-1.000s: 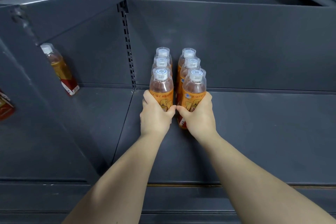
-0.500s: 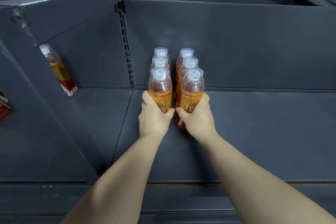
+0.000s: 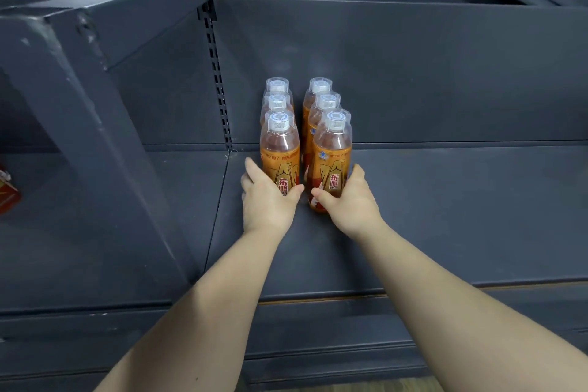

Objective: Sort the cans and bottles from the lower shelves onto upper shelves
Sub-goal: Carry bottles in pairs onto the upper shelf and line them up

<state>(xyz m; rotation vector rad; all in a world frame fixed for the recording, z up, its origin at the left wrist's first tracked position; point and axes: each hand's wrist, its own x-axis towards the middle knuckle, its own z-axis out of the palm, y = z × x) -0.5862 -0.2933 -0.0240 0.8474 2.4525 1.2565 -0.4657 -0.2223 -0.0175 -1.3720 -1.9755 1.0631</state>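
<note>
A dark grey metal shelf [image 3: 445,200] is seen from above, closed behind by a plain back panel [image 3: 413,73] and flanked on the left by a slanted brace [image 3: 79,111] and a slotted upright [image 3: 219,89]. Six orange-labelled bottles [image 3: 322,111] are stood upright near its left end, close to the back panel, in two rows of three with a narrow gap between. The front left bottle [image 3: 280,153] is held low on its label by the left hand [image 3: 267,204], whose grip is wrapped round it, thumb laid across the front and fingers run up the outer side. The front right bottle [image 3: 332,156] is taken likewise by the right hand [image 3: 350,204], thumb in front and fingers round the far side. Both bottles appear seated on the shelf, so the step in hand is judged to be the setting down and squaring up of a pair at the front of the rows. What is called for next is likely a clean release, with neither bottle tipped, then a reach down for further stock. White caps [image 3: 277,122] under clear covers are seen on every bottle. A red packet [image 3: 8,197] is partly cut off at the left edge.
</note>
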